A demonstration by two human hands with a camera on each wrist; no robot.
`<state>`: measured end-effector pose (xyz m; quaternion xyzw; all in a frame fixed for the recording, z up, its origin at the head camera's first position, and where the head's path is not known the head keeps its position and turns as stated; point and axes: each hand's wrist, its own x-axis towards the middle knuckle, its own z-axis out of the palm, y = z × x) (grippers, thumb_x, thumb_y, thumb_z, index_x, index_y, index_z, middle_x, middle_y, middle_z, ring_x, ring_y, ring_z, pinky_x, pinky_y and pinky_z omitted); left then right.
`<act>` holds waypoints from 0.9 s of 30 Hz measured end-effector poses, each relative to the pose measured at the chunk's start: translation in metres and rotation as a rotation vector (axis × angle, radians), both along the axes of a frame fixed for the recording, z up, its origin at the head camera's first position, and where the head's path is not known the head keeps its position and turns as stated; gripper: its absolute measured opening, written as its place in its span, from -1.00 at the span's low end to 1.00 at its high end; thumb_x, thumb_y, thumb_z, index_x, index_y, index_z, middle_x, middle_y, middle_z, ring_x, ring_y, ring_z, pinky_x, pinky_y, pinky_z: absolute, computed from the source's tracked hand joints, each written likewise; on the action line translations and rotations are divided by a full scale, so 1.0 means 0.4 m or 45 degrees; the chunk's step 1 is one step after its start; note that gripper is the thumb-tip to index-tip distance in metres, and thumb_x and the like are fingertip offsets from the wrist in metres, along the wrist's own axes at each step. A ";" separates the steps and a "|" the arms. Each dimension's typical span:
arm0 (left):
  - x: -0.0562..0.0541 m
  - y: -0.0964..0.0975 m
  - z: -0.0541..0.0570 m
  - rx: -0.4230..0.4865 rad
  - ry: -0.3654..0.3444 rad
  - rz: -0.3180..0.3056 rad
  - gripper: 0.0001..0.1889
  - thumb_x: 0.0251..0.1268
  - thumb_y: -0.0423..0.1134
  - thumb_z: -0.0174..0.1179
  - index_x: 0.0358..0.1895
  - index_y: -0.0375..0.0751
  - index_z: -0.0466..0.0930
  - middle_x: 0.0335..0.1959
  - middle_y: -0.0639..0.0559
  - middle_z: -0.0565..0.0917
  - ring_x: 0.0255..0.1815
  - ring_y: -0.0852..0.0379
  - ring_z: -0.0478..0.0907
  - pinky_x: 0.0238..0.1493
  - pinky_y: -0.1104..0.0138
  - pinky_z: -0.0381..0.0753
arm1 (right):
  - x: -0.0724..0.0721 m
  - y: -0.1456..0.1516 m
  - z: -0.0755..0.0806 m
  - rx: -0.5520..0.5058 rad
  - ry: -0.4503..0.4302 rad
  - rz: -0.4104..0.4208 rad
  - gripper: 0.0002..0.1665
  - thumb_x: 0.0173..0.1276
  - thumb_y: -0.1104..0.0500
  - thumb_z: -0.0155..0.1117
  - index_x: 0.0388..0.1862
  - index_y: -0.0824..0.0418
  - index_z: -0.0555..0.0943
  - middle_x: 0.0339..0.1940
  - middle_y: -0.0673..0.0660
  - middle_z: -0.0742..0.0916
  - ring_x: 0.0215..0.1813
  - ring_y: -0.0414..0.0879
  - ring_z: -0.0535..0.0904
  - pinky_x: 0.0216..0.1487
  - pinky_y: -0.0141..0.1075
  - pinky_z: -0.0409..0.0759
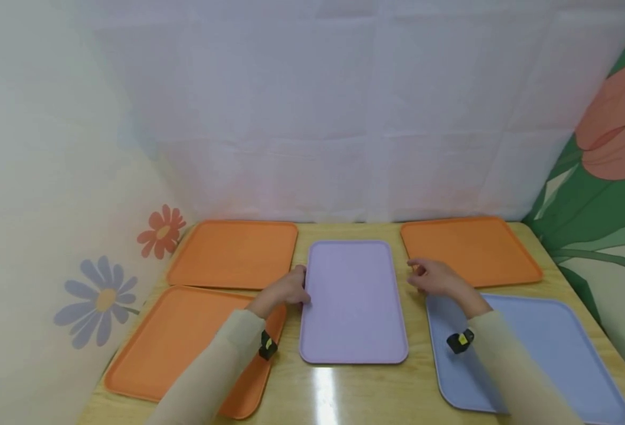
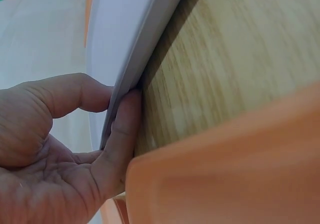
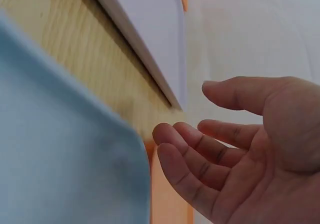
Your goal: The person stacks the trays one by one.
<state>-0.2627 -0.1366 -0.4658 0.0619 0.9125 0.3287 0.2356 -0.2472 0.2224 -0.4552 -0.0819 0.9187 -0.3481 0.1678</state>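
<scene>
A light purple tray (image 1: 352,301) lies upright-lengthwise on the wooden table between both hands. At its left edge my left hand (image 1: 288,287) pinches the rim; in the left wrist view the thumb (image 2: 85,91) is on the rim and a finger (image 2: 127,114) is tucked low against its outer side, by the tabletop. My right hand (image 1: 435,277) hovers off the tray's right edge, between it and the trays on the right. Its fingers (image 3: 200,169) are loosely bent, the thumb is spread away from them, and nothing is held.
Two orange trays lie on the left, one at the back (image 1: 235,254) and one in front (image 1: 179,336) under the left forearm. Another orange tray (image 1: 471,248) is at back right, with a blue tray (image 1: 535,342) before it. A white cloth (image 1: 312,118) hangs behind the table (image 1: 291,389).
</scene>
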 end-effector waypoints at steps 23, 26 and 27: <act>-0.004 0.001 0.003 0.021 -0.042 -0.021 -0.26 0.11 -0.59 0.27 0.37 -0.57 0.13 0.03 -0.38 0.51 -0.24 -0.09 0.64 -0.30 0.20 0.74 | 0.109 0.275 0.038 0.105 0.253 0.091 -0.32 0.41 0.21 0.33 0.33 0.61 0.36 0.19 0.60 0.56 0.14 0.46 0.57 0.08 0.18 0.62; -0.005 0.000 0.000 0.017 -0.033 -0.032 -0.26 0.10 -0.58 0.27 0.37 -0.58 0.13 0.02 -0.37 0.51 -0.24 -0.08 0.63 -0.31 0.20 0.73 | 0.124 0.306 0.034 0.118 0.264 0.081 -0.31 0.41 0.21 0.33 0.33 0.62 0.36 0.21 0.62 0.53 0.16 0.48 0.54 0.09 0.21 0.60; -0.005 0.000 -0.002 0.019 -0.033 -0.031 -0.26 0.10 -0.58 0.27 0.37 -0.57 0.14 0.02 -0.37 0.52 -0.25 -0.08 0.63 -0.31 0.20 0.73 | 0.129 0.317 0.032 0.124 0.268 0.077 -0.31 0.41 0.21 0.33 0.33 0.63 0.35 0.22 0.63 0.52 0.17 0.49 0.53 0.10 0.22 0.59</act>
